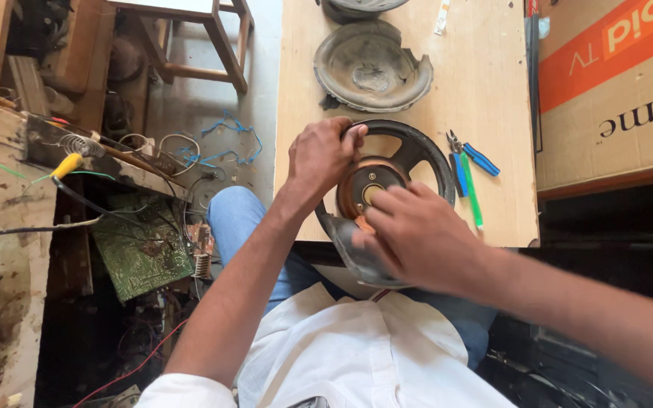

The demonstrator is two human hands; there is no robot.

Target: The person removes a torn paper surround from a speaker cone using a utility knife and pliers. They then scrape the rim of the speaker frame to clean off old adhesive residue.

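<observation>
The left hand grips the upper left rim of a round speaker frame, fingers curled over its edge. The right hand lies across the frame's lower part, fingertips pressed onto the copper-coloured centre disc; whether they pinch anything cannot be told. The frame sits at the near edge of a pale wooden board, overhanging the person's lap. Its lower rim is hidden under the right hand.

The frame is dark metal with open spokes. Beyond it lies a dusty, dented grey cone shell, and another above is cut off by the picture edge. Blue-handled pliers and a green-handled tool lie just right of the frame. A cardboard box stands farther right. A green circuit board with loose wires lies lower left.
</observation>
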